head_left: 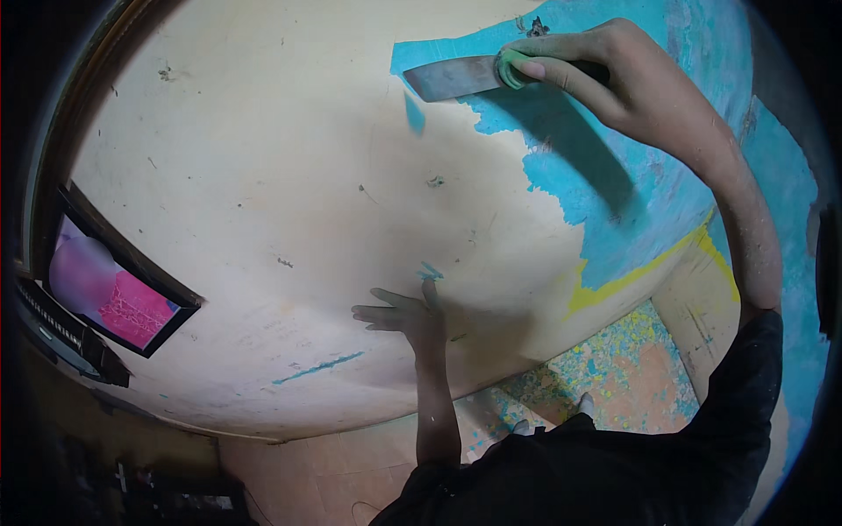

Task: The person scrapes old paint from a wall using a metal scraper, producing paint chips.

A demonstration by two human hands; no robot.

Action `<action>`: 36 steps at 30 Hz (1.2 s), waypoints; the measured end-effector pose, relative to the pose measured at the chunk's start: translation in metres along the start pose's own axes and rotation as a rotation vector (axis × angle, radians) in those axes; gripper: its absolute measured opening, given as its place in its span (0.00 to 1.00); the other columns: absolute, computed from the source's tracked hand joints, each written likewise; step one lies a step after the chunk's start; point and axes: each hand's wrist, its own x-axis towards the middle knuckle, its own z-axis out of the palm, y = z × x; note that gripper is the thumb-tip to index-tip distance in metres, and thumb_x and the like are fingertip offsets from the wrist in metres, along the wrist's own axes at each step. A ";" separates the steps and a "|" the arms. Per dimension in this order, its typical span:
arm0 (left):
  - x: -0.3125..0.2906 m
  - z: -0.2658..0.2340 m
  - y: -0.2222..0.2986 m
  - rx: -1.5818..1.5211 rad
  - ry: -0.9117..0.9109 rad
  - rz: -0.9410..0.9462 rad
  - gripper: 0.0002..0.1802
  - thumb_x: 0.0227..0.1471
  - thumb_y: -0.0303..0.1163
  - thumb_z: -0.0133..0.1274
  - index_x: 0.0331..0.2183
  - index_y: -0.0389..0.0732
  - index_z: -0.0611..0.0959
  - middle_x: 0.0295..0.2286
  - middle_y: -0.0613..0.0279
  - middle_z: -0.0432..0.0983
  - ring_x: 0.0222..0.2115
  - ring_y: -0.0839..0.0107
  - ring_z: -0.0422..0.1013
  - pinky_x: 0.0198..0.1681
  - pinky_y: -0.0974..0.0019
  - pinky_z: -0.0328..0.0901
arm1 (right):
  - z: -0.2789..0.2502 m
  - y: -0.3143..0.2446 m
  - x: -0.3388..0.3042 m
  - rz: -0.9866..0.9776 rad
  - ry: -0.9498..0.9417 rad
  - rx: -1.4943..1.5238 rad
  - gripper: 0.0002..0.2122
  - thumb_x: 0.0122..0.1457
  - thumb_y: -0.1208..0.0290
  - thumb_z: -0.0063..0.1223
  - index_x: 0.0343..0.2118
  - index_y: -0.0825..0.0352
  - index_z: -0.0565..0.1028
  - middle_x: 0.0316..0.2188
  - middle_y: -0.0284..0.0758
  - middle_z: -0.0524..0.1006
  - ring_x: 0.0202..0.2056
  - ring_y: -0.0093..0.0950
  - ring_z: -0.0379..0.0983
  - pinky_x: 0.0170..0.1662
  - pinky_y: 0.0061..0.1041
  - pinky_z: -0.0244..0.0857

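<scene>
My right hand (pixel 596 74) is closed around the handle of a scraper (pixel 452 81) with a wide metal blade and a green wrap near the blade. The blade lies at the upper edge between the cream paint (pixel 289 167) and the bared blue layer (pixel 605 162) of the wall. Just below the blade is a small blue patch (pixel 414 114); whether it is a loose flake I cannot tell. Lower down, my left hand (pixel 410 320) is open with fingers spread, holding nothing. It is at or close to the cream surface, beside a small blue scratch (pixel 429 272).
Blue and yellow paint chips (pixel 605 359) litter the tiled floor (pixel 324 473) by my feet. A yellow strip (pixel 631 279) runs along the wall's bottom edge near the corner. On the left are a framed picture (pixel 132 302) and a dark frame (pixel 66 96). Dark objects (pixel 175 491) stand lower left.
</scene>
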 end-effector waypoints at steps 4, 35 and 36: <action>-0.001 -0.008 0.000 0.032 -0.017 -0.014 0.59 0.58 0.62 0.41 0.60 0.19 0.34 0.55 0.07 0.19 0.57 0.11 0.22 0.52 0.16 0.40 | -0.005 0.012 0.001 -0.003 0.014 0.019 0.14 0.64 0.64 0.51 0.42 0.71 0.80 0.26 0.45 0.79 0.23 0.26 0.70 0.32 0.25 0.66; 0.000 0.005 -0.003 0.154 0.064 0.055 0.60 0.57 0.66 0.40 0.60 0.17 0.41 0.54 0.03 0.23 0.56 0.08 0.26 0.51 0.17 0.45 | -0.016 0.014 -0.012 0.071 -0.129 -0.108 0.15 0.65 0.65 0.50 0.46 0.72 0.78 0.33 0.45 0.82 0.35 0.33 0.80 0.41 0.27 0.71; 0.000 0.005 -0.005 0.159 0.051 0.054 0.60 0.57 0.66 0.40 0.60 0.17 0.41 0.54 0.03 0.23 0.56 0.08 0.26 0.51 0.17 0.45 | -0.013 0.009 -0.012 0.072 -0.147 -0.098 0.16 0.64 0.65 0.50 0.47 0.72 0.78 0.33 0.44 0.82 0.36 0.33 0.80 0.42 0.26 0.71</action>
